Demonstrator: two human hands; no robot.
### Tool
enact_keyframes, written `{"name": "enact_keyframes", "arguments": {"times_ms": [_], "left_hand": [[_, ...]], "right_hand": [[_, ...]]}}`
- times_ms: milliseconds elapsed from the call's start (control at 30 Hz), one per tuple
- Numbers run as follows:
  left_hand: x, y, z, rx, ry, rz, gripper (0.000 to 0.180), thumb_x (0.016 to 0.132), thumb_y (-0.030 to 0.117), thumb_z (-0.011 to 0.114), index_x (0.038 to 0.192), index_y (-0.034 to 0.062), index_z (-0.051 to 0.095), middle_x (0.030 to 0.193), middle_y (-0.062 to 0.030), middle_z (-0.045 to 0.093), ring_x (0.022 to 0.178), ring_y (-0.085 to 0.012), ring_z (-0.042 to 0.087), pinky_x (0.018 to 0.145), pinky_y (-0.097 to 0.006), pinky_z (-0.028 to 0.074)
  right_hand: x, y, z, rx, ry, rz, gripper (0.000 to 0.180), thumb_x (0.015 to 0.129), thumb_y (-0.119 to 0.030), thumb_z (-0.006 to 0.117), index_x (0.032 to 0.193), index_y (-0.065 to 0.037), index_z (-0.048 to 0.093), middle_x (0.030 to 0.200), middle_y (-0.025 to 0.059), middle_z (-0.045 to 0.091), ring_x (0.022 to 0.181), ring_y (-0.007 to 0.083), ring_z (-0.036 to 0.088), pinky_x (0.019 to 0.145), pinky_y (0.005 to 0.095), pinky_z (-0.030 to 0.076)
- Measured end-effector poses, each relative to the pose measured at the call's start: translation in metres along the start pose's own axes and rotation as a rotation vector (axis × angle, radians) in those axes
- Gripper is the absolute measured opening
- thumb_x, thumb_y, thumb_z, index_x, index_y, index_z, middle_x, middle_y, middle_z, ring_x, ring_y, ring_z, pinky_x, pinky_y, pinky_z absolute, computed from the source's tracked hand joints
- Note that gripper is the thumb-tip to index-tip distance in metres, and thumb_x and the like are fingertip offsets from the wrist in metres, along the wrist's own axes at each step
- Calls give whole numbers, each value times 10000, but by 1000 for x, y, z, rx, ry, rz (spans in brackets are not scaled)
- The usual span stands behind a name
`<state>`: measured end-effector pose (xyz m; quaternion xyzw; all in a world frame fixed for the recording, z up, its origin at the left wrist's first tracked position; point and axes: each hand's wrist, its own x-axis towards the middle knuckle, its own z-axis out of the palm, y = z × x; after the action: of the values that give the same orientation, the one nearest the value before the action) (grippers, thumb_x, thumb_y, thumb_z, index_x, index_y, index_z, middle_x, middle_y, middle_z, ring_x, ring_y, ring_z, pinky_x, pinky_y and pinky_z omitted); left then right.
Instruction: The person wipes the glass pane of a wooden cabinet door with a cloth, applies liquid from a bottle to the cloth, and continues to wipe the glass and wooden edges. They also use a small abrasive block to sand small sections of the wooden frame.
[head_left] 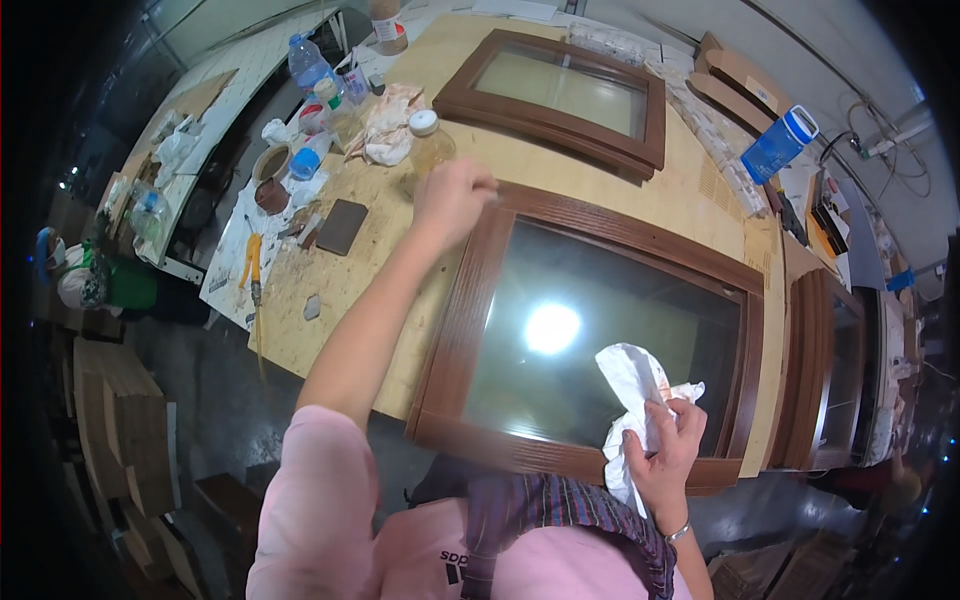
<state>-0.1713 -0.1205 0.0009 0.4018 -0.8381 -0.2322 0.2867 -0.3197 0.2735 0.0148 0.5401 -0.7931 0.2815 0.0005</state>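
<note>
A brown wood-framed glass panel (600, 225) lies flat on the worktable in front of me. My right hand (665, 450) grips a crumpled white cloth (630, 385) over the glass near the panel's lower right corner. At the panel's far left corner is my left hand (452, 203), its fingers curled together; whatever they may hold is too small or hidden to name. Just behind that hand stands a clear bottle (432, 148) with a white cap and yellowish liquid, partly covered by the hand. I cannot tell whether they touch.
A smaller framed panel (560, 135) lies farther back. Left of me are a stained rag (395, 125), a dark flat block (341, 227), a yellow-handled tool (252, 262) and a water bottle (310, 62). A blue jug (780, 145) stands at right, near more brown frames (815, 370).
</note>
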Motion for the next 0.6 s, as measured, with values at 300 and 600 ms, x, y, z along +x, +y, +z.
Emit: {"name": "enact_keyframes", "arguments": {"times_ms": [300, 600], "left_hand": [[-23, -4, -7, 20, -81, 186, 53, 775, 121, 737, 821, 96, 728, 830, -67, 692, 851, -279, 661, 753, -398, 522], [-43, 4, -12, 61, 40, 300, 65, 741, 62, 743, 785, 74, 696, 766, -63, 641, 772, -273, 630, 668, -380, 502]], "right_hand": [[0, 2, 1, -5, -13, 3, 410, 697, -210, 774, 1056, -47, 660, 1074, 168, 527, 1030, 368, 497, 879, 472, 420], [0, 1, 0, -4, -9, -9, 417, 701, -205, 773, 1066, -42, 655, 1071, 164, 525, 1027, 366, 497, 876, 477, 422]]}}
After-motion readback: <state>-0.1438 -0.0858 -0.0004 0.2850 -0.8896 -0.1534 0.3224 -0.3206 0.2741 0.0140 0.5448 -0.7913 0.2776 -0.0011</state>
